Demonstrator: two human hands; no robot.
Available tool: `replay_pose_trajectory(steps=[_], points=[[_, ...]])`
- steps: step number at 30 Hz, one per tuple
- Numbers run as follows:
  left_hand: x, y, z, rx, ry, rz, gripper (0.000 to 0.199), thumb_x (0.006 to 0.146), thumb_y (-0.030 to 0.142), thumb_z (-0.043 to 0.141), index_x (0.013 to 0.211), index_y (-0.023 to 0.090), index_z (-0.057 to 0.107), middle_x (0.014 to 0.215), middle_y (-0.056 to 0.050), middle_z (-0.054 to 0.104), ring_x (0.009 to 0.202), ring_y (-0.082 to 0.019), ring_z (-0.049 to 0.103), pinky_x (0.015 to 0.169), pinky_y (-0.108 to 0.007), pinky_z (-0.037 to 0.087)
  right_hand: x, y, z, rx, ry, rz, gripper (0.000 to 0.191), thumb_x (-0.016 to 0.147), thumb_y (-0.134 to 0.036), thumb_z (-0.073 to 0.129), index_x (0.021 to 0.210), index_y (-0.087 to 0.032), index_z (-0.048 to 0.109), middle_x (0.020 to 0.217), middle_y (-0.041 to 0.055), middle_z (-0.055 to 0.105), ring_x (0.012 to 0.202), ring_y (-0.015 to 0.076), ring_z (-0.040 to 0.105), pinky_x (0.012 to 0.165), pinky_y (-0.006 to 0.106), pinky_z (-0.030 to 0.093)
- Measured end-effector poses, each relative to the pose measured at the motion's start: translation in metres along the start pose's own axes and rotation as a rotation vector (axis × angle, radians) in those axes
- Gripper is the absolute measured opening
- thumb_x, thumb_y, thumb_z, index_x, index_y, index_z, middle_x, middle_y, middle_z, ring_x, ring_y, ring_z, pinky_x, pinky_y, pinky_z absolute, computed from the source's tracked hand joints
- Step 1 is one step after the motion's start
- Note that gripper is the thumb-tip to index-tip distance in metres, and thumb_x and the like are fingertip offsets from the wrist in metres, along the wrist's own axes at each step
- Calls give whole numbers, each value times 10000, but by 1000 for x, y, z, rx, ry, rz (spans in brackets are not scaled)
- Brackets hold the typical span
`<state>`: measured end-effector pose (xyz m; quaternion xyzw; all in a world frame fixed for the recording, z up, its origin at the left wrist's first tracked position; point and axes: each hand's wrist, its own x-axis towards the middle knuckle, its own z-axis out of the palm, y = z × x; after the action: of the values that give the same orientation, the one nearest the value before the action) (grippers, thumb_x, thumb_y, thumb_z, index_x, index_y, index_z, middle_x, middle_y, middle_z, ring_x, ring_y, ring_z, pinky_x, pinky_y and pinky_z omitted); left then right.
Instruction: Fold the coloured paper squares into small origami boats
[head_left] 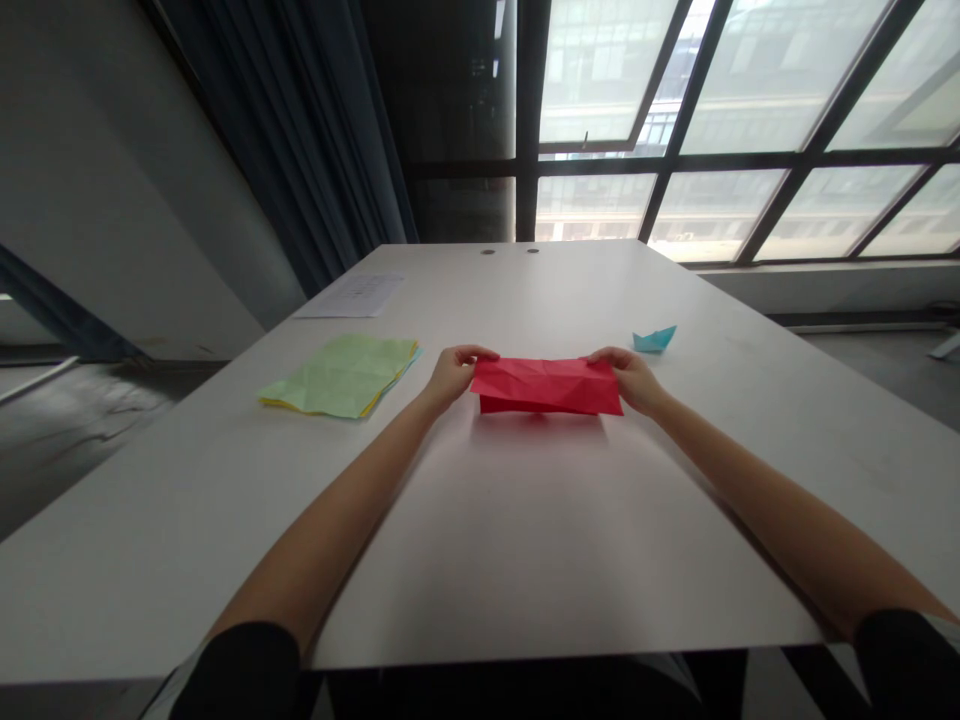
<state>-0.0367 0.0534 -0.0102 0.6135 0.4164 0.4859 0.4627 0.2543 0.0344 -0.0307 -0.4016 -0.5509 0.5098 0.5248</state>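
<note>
A red sheet of paper (pixel 546 384), creased and folded over along its far edge, is held just above the white table. My left hand (pixel 454 372) pinches its far left corner between thumb and fingers. At the far right corner, my right hand (pixel 628 376) grips the paper the same way. The two layers of the sheet hang toward me, slightly apart at the near edge, and cast a reddish shadow below. Just beyond my right hand sits a small blue folded paper boat (pixel 655 340).
To the left lies a stack of creased paper sheets (pixel 345 375), green on top with yellow and blue beneath. A printed white sheet (pixel 352 296) rests farther back on the white table (pixel 540 560). Two round holes show near its far edge, before the windows (pixel 600 205) and a dark blue curtain (pixel 300 130).
</note>
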Motion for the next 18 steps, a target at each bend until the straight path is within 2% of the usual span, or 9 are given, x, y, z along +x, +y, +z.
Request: replay_pose_trajectory(steps=[2, 4, 8, 12, 15, 18], points=[[2, -1, -1, 36, 95, 35, 235, 578, 230, 667, 798, 156, 701, 665, -16, 641, 576, -107, 534, 566, -231, 428, 1, -2, 0, 3, 60, -50, 166, 577, -295, 720, 707, -215, 653, 908, 31, 685, 809, 196, 626, 686, 328, 509], [3, 0, 0, 25, 140, 32, 255, 594, 238, 647, 832, 163, 697, 657, -8, 630, 558, -97, 521, 551, -222, 418, 0, -5, 1, -6, 90, -76, 141, 598, -293, 698, 715, -224, 662, 983, 34, 674, 908, 220, 610, 752, 353, 499], [0, 4, 4, -158, 59, -67, 247, 622, 225, 587, 839, 147, 674, 735, -30, 647, 634, -123, 572, 604, -244, 448, -3, -12, 2, -31, 81, -101, 171, 686, -345, 596, 764, -218, 680, 1079, 49, 648, 1057, 253, 552, 875, 390, 452], [-3, 8, 6, -365, -28, -222, 226, 662, 330, 590, 767, 138, 647, 769, -65, 648, 696, -168, 609, 632, -291, 471, -2, -10, 1, 38, 49, -73, 279, 740, -424, 520, 783, -205, 687, 1091, 58, 644, 1065, 264, 551, 889, 408, 450], [-4, 9, 4, -394, -40, -273, 303, 649, 421, 641, 714, 125, 654, 748, -86, 652, 703, -173, 606, 634, -286, 470, 0, -6, 2, 58, 93, -42, 231, 702, -418, 606, 769, -211, 685, 1015, 51, 673, 1030, 244, 571, 889, 389, 456], [-5, 6, 4, -339, -57, -256, 329, 597, 423, 707, 702, 113, 678, 746, -90, 660, 702, -153, 588, 663, -277, 464, 0, -2, 4, 7, 102, -3, 255, 613, -368, 714, 815, -218, 675, 1016, 43, 669, 956, 216, 601, 851, 370, 477]])
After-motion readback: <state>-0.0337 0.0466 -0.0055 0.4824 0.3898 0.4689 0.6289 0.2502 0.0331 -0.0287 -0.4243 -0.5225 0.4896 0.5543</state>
